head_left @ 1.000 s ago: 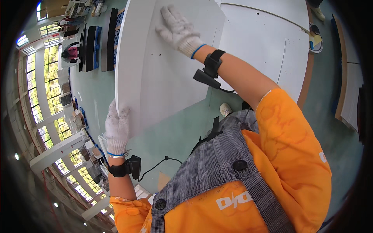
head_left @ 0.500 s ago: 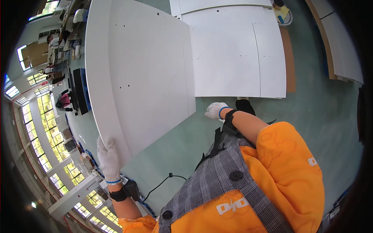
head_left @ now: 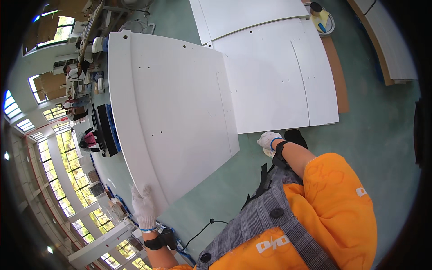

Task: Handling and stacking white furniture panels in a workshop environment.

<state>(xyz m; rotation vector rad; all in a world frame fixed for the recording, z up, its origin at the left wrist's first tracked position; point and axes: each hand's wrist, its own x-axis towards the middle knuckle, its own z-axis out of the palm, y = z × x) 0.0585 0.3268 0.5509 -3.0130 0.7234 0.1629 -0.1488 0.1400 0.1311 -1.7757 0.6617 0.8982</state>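
A large white panel [head_left: 184, 103] with small drilled holes stands tilted up on my left, a raised strip running along its outer side. My left hand [head_left: 144, 209], in a white knit glove, grips this panel at its near outer corner. On my right lies a flat white panel [head_left: 274, 81], its side meeting the tilted one. Close to the near edge of that flat panel is my right hand [head_left: 270, 139], also gloved, with its fingers curled in. Whether it touches the edge or holds anything is hidden.
Beyond lies another white board [head_left: 252, 13]. A round container [head_left: 330, 24] with a dark-topped item stands at the far right, near brown cardboard [head_left: 336, 76] under the flat panel. More stacked boards [head_left: 391, 45] are at right. A black cable [head_left: 198, 234] trails across the green floor. Several people are far left.
My view has shifted, so both panels appear lower and the tilted panel's far edge now shows. My right hand has come closer to the flat panel's near edge. The left hand keeps its grip.
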